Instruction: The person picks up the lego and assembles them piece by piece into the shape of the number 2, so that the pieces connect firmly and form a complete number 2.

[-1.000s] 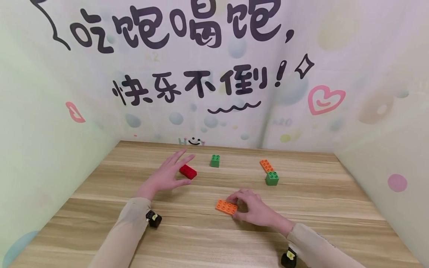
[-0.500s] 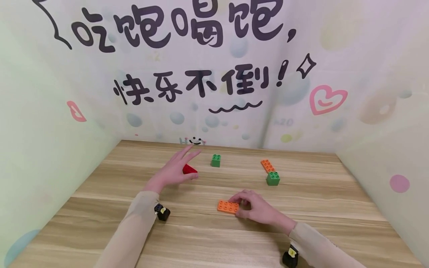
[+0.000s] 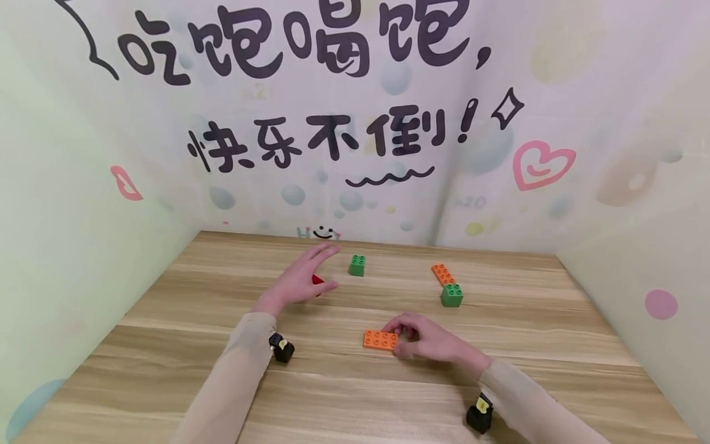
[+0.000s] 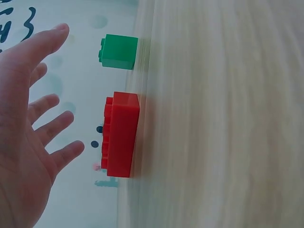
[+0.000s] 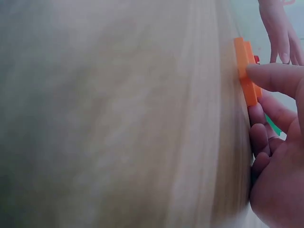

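My right hand [image 3: 427,339] pinches the right end of a flat orange toy brick [image 3: 380,340] on the table; in the right wrist view the thumb presses the near side of the orange brick [image 5: 244,76]. Over a red toy brick [image 3: 317,281] my left hand [image 3: 299,280] is spread, thumb and fingers apart. It hides most of that brick in the head view. From the left wrist, the whole red brick [image 4: 123,135] shows standing on the table, studs toward the palm, with a gap between it and the fingers.
A green brick [image 3: 357,266] stands just right of the left hand. Farther right at the back lie another flat orange brick [image 3: 442,274] and a second green brick [image 3: 452,296] in front of it. A printed cloth [image 3: 333,203] hangs behind the wooden table [image 3: 333,401].
My left hand has moved right and slightly away from me, now covering most of the red brick. The orange brick in my right hand has turned slightly, lying straighter across the table.
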`<control>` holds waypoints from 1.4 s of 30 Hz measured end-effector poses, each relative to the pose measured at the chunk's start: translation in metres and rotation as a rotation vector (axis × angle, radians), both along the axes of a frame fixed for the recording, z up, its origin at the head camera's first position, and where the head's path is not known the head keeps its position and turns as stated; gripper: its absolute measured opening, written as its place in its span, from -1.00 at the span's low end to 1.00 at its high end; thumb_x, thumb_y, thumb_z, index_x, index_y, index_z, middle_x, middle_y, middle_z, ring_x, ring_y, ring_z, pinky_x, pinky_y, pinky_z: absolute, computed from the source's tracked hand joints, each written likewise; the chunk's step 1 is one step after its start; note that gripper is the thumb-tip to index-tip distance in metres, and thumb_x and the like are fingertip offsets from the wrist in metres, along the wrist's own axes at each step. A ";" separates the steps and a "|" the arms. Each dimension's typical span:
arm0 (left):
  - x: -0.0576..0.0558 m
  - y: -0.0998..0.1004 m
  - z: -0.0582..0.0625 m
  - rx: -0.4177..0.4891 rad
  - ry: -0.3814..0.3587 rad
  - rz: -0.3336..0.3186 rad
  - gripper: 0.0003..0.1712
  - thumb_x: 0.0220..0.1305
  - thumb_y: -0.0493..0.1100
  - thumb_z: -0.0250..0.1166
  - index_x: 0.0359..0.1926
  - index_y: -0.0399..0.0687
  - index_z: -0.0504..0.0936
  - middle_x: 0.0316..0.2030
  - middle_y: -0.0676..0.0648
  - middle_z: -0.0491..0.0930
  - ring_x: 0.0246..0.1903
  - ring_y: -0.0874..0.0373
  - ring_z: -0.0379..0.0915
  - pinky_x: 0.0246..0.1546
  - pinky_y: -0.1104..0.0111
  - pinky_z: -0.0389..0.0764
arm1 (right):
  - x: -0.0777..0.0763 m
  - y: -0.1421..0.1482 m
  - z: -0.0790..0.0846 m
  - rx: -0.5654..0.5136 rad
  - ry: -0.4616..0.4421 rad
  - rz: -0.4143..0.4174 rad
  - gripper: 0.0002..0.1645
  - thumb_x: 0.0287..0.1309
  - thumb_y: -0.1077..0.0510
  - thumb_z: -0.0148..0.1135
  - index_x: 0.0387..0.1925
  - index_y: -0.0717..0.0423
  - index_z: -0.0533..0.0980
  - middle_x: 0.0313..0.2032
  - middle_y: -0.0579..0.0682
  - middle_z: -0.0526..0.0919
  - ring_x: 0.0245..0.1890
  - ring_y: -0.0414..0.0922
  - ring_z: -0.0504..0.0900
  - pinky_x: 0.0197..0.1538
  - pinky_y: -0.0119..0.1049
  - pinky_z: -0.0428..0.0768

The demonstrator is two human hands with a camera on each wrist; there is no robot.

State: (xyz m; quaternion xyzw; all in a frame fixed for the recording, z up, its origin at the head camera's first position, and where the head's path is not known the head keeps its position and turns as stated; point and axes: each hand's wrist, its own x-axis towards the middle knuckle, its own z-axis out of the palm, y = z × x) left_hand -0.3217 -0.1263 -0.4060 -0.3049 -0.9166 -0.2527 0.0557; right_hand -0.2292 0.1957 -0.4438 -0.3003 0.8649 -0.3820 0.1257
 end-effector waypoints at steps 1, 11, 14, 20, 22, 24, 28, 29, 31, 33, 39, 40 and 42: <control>-0.001 0.001 0.000 0.008 -0.003 0.002 -0.10 0.28 0.13 0.33 0.53 0.25 0.10 0.54 -0.05 0.04 0.50 -0.16 0.03 0.40 -0.14 0.24 | -0.001 0.000 0.000 0.001 -0.017 0.001 -0.56 0.16 0.07 0.36 0.10 -0.05 0.55 -0.14 -0.06 0.55 -0.22 -0.21 0.38 -0.14 -0.42 0.38; -0.012 0.017 -0.002 0.093 -0.059 -0.016 -0.04 0.20 0.11 0.41 0.52 0.28 0.11 0.53 -0.03 0.10 0.47 -0.10 0.14 0.40 -0.09 0.26 | -0.003 0.004 0.003 0.000 -0.091 0.000 -0.55 0.17 0.03 0.37 0.11 -0.10 0.54 -0.10 -0.04 0.53 -0.18 -0.15 0.38 -0.13 -0.41 0.36; -0.017 0.023 -0.004 0.119 -0.094 -0.026 -0.04 0.19 0.09 0.43 0.52 0.27 0.12 0.52 -0.05 0.14 0.40 -0.11 0.27 0.35 -0.08 0.34 | -0.003 0.004 0.002 -0.007 -0.090 0.001 -0.55 0.17 0.03 0.37 0.11 -0.09 0.54 -0.09 -0.04 0.54 -0.18 -0.16 0.38 -0.13 -0.42 0.36; -0.025 0.034 -0.010 0.159 -0.154 -0.047 -0.04 0.18 -0.01 0.45 0.51 0.22 0.14 0.49 -0.05 0.19 0.28 -0.15 0.41 0.26 -0.03 0.46 | -0.003 0.003 -0.002 -0.016 -0.095 0.004 -0.56 0.18 0.03 0.37 0.10 -0.10 0.54 -0.10 -0.03 0.53 -0.18 -0.18 0.39 -0.12 -0.43 0.37; -0.026 0.037 -0.010 0.165 -0.167 -0.056 -0.04 0.18 -0.02 0.45 0.51 0.20 0.14 0.49 -0.06 0.19 0.29 -0.15 0.40 0.27 -0.02 0.46 | -0.003 0.003 -0.003 -0.021 -0.094 0.004 -0.55 0.17 0.03 0.38 0.10 -0.09 0.55 -0.10 -0.02 0.54 -0.18 -0.19 0.39 -0.12 -0.43 0.38; -0.028 0.041 -0.011 0.176 -0.175 -0.066 -0.04 0.18 -0.03 0.44 0.51 0.16 0.14 0.49 -0.08 0.19 0.31 -0.17 0.38 0.28 -0.01 0.45 | -0.003 0.003 -0.003 -0.030 -0.095 0.000 -0.55 0.16 0.04 0.38 0.10 -0.09 0.55 -0.10 0.00 0.54 -0.20 -0.19 0.39 -0.13 -0.42 0.37; -0.034 0.047 -0.012 0.190 -0.184 -0.046 -0.05 0.19 0.00 0.43 0.51 0.19 0.14 0.49 -0.05 0.18 0.33 -0.13 0.35 0.30 0.00 0.43 | -0.004 0.003 -0.002 -0.048 -0.104 -0.012 -0.56 0.15 0.06 0.39 0.09 -0.08 0.56 -0.11 0.02 0.55 -0.23 -0.18 0.38 -0.16 -0.42 0.37; -0.035 0.049 -0.012 0.198 -0.191 -0.041 -0.06 0.20 -0.01 0.43 0.51 0.21 0.14 0.49 -0.04 0.19 0.34 -0.12 0.33 0.31 0.00 0.42 | -0.004 0.004 -0.001 -0.051 -0.108 -0.013 -0.56 0.15 0.06 0.38 0.09 -0.08 0.56 -0.12 0.03 0.55 -0.23 -0.17 0.38 -0.17 -0.43 0.36; -0.038 0.051 -0.013 0.209 -0.206 -0.034 -0.09 0.21 -0.03 0.42 0.50 0.23 0.16 0.49 -0.03 0.19 0.35 -0.13 0.32 0.31 0.00 0.41 | -0.004 0.004 -0.001 -0.052 -0.108 -0.014 -0.56 0.15 0.07 0.39 0.08 -0.08 0.56 -0.12 0.03 0.55 -0.24 -0.18 0.38 -0.17 -0.43 0.37; -0.041 0.054 -0.015 0.220 -0.221 -0.038 -0.11 0.22 -0.07 0.42 0.49 0.20 0.18 0.49 -0.05 0.20 0.36 -0.15 0.31 0.32 -0.01 0.40 | -0.004 0.004 -0.001 -0.050 -0.106 -0.016 -0.57 0.15 0.08 0.39 0.08 -0.07 0.57 -0.13 0.03 0.55 -0.24 -0.19 0.38 -0.18 -0.44 0.37; -0.049 0.056 -0.024 0.218 -0.237 -0.019 -0.18 0.24 -0.13 0.40 0.46 0.05 0.24 0.44 -0.13 0.26 0.31 -0.13 0.37 0.32 0.03 0.42 | -0.005 0.004 -0.002 -0.049 -0.107 -0.022 -0.59 0.15 0.07 0.39 0.06 -0.08 0.57 -0.14 0.02 0.55 -0.27 -0.21 0.36 -0.20 -0.43 0.36; -0.050 0.056 -0.026 0.219 -0.239 -0.019 -0.19 0.24 -0.15 0.40 0.46 0.03 0.25 0.44 -0.15 0.27 0.30 -0.13 0.38 0.30 0.05 0.44 | -0.005 0.003 -0.001 -0.046 -0.108 -0.022 -0.59 0.15 0.06 0.39 0.05 -0.08 0.57 -0.14 0.01 0.55 -0.28 -0.20 0.36 -0.21 -0.43 0.35; -0.051 0.056 -0.026 0.230 -0.254 -0.019 -0.22 0.25 -0.19 0.39 0.44 -0.02 0.27 0.41 -0.17 0.30 0.27 -0.12 0.41 0.28 0.07 0.48 | -0.006 0.003 -0.001 -0.035 -0.107 -0.026 -0.59 0.15 0.04 0.40 0.05 -0.09 0.57 -0.14 0.00 0.55 -0.27 -0.20 0.36 -0.21 -0.43 0.35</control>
